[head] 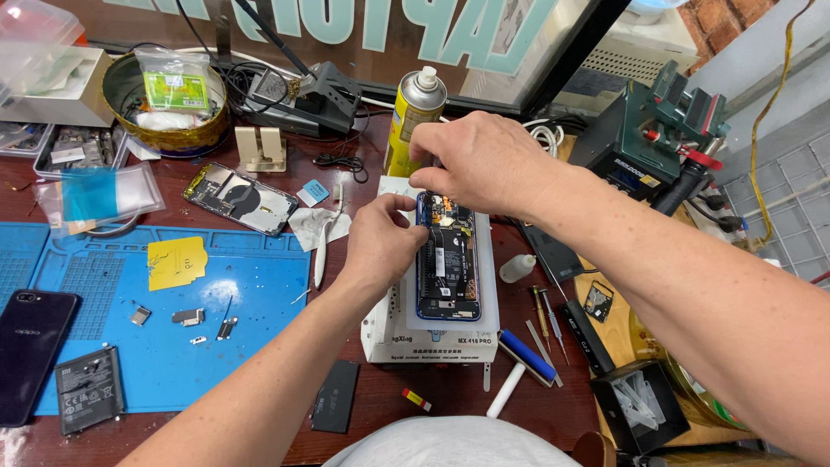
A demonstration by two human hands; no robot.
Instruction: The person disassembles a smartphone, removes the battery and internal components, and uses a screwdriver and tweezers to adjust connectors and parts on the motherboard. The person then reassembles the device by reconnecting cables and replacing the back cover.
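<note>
An opened phone (448, 264) with a blue frame lies back-up on a white heating platform (432, 339), its battery and circuit boards exposed. My left hand (380, 242) rests at the phone's upper left edge, thumb and forefinger pinched together against it. My right hand (475, 160) reaches in from the right and hovers over the phone's top end, fingertips curled down near the top board. Whether either hand pinches a small part is too small to tell.
A yellow spray can (413, 112) stands behind the platform. On the blue mat (173, 346) lie small metal parts, a yellow sheet (175, 261), a loose battery (88, 389) and a dark phone (30, 350). Another opened phone (239, 197), tweezers (322, 251), screwdrivers (549, 324) and a green vise (670, 121) surround it.
</note>
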